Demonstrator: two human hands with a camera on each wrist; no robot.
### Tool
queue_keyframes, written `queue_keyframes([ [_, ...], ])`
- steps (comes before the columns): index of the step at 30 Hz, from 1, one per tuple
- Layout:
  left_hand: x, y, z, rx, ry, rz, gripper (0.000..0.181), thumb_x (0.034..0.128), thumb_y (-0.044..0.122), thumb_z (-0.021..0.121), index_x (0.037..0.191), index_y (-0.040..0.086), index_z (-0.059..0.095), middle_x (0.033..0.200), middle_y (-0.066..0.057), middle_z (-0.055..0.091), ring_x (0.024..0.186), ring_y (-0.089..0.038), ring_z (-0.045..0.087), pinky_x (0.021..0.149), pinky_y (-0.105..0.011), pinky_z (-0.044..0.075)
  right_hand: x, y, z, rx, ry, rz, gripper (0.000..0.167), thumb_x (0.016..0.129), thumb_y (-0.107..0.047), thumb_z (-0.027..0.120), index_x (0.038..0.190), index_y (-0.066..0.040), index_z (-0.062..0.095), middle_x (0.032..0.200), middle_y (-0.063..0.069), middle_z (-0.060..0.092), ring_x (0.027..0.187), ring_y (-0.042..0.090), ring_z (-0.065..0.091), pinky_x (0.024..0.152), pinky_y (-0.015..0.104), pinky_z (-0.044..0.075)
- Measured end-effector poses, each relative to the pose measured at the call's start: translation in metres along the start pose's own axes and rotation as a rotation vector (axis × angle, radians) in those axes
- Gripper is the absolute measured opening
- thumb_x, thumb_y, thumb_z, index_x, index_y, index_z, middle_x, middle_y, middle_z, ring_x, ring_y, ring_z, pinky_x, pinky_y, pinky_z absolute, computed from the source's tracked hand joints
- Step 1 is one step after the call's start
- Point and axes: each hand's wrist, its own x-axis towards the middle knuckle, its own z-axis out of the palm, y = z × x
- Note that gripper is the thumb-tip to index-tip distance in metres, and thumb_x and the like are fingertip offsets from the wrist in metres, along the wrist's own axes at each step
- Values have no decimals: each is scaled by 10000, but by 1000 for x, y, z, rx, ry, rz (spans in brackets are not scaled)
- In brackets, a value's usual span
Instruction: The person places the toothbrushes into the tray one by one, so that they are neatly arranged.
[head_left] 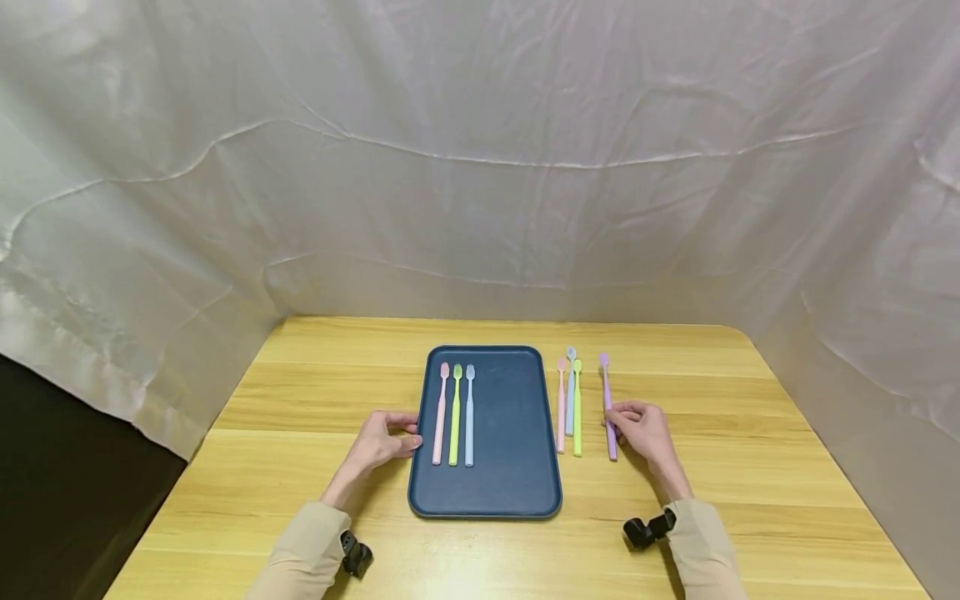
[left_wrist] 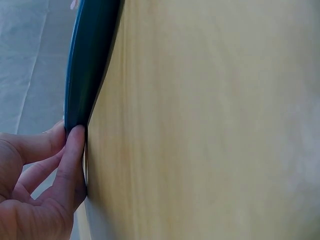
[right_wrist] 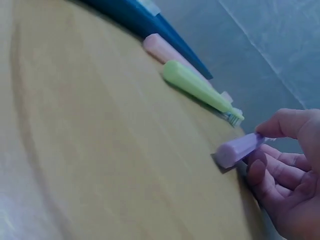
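My left hand (head_left: 384, 442) pinches the left rim of a dark blue tray (head_left: 517, 433) between thumb and fingers. On the tray's left half lie a pink toothbrush (head_left: 440, 421), a green toothbrush (head_left: 454, 425) and a light blue toothbrush (head_left: 469, 421), side by side with heads at the far end. To the right, my right hand (head_left: 645, 429) holds a purple toothbrush (head_left: 607, 387) by its handle. In the right wrist view, thumb and fingers grip that purple handle (right_wrist: 235, 151), its butt end close to the table; whether it touches is unclear.
Between tray and right hand, another pink toothbrush (head_left: 561, 408), light blue toothbrush (head_left: 571, 392) and green toothbrush (head_left: 577, 417) lie close together on the wooden table (head_left: 300, 400). The pink one is right by the tray's edge. Pale curtains (head_left: 480, 208) surround the table's back and sides.
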Motion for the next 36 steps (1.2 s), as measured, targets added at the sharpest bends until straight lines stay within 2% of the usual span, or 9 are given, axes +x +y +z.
queue_keyframes([
  [9, 0, 0, 0, -3, 1, -2, 410, 846, -108, 704, 1246, -149, 621, 1063, -263, 690, 823, -179, 699, 763, -342, 672, -5, -3, -7, 147, -90, 29, 404, 949, -75, 669, 1246, 181, 569, 835, 19, 782, 618, 29, 609, 518, 177, 531],
  [16, 1, 0, -1, -12, 5, -10, 420, 844, -108, 706, 1253, -146, 619, 1066, -258, 687, 826, -190, 703, 771, -353, 671, -11, -7, -8, 223, -109, 40, 428, 940, -53, 674, 1269, 184, 539, 815, -28, 778, 634, 32, 627, 527, 166, 535],
  [23, 1, 1, -1, -2, -4, -1, 425, 848, -99, 709, 1258, -155, 610, 1069, -265, 683, 829, -184, 700, 770, -346, 671, -17, -17, -4, 311, -149, 79, 528, 919, -48, 699, 1351, 167, 483, 847, -76, 759, 659, 39, 610, 544, 150, 521],
  [29, 0, 1, 0, -7, -7, -5, 424, 847, -106, 708, 1255, -159, 608, 1068, -269, 682, 823, -186, 702, 767, -346, 671, -22, -23, 5, 438, -252, 111, 517, 961, -65, 648, 1394, 141, 459, 892, -21, 679, 662, 65, 572, 574, 165, 513],
  [32, 1, 0, -1, -10, -3, -8, 420, 846, -110, 706, 1253, -153, 614, 1064, -260, 686, 822, -187, 702, 766, -343, 671, -25, -27, 9, 411, -299, 75, 465, 993, -89, 604, 1369, 152, 475, 881, -6, 636, 648, 65, 532, 563, 168, 483],
  [36, 2, 0, -1, -10, -6, -3, 418, 849, -111, 699, 1255, -158, 609, 1066, -263, 683, 824, -189, 705, 767, -348, 671, -26, -35, 13, 267, -325, -41, 426, 1022, -95, 554, 1321, 203, 496, 839, -15, 645, 660, 47, 557, 577, 175, 524],
])
